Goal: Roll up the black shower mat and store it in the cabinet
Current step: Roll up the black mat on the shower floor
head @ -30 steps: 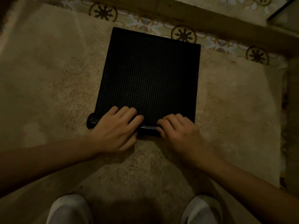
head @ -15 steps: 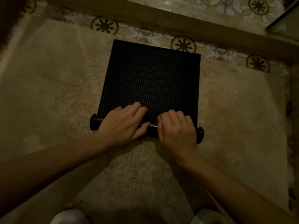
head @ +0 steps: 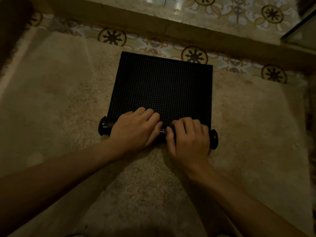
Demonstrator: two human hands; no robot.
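Near the bottom of the frame, two bare forearms reach up over a beige rug (head: 59,103). In the middle, the left hand (head: 135,130) and right hand (head: 188,135) lie side by side, fingers curled over the rolled near edge of the black shower mat (head: 162,89). Its flat part stretches toward the patterned tiles (head: 150,47) above.

The shower mat (head: 160,89) lies on the rug (head: 56,100), its far edge reaching the tiled floor (head: 150,46) beyond the rug; behind the tiles runs a raised sill (head: 171,29). The mat's near end is wound into a roll (head: 105,126) lying crosswise. The left hand (head: 136,129) and right hand (head: 189,135) rest side by side upon the roll, left of centre and right of centre respectively.
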